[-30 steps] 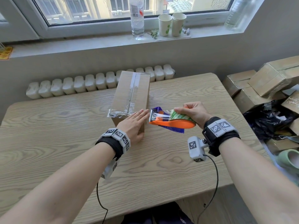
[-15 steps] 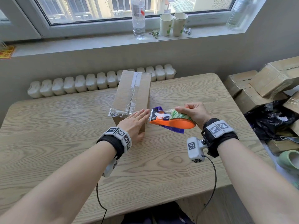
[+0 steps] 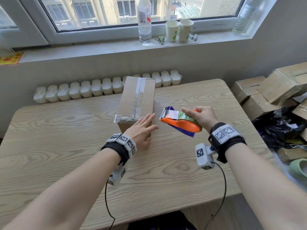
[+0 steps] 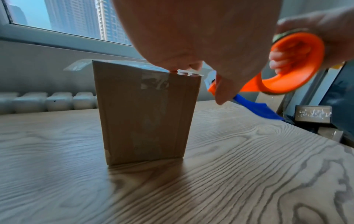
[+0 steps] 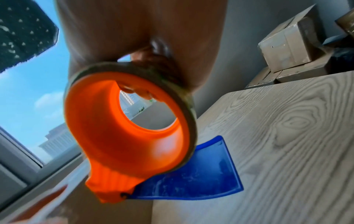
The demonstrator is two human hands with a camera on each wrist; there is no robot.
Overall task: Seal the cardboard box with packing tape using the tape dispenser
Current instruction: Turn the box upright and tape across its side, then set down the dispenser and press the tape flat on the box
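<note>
A brown cardboard box (image 3: 137,98) (image 4: 143,115) stands on the wooden table (image 3: 49,130), clear tape running along its top seam and across its near top edge. My left hand (image 3: 141,128) (image 4: 201,45) lies flat with straight fingers on the box's near right corner. My right hand (image 3: 199,116) grips the orange tape dispenser (image 3: 181,122) (image 5: 124,133) (image 4: 287,63) just right of the box, above the table. Its blue flap (image 5: 193,177) hangs beneath, and a roll of tape sits on it. The dispenser's front end points at the box.
Stacked cardboard boxes (image 3: 272,90) and a black bag (image 3: 279,127) crowd the right side beyond the table. A radiator (image 3: 99,88) runs behind the table. A water bottle (image 3: 144,22) and two paper cups (image 3: 179,30) stand on the windowsill.
My right hand has lifted the dispenser slightly and shifted it a little to the right, away from the box. My left hand has stayed on the box.
</note>
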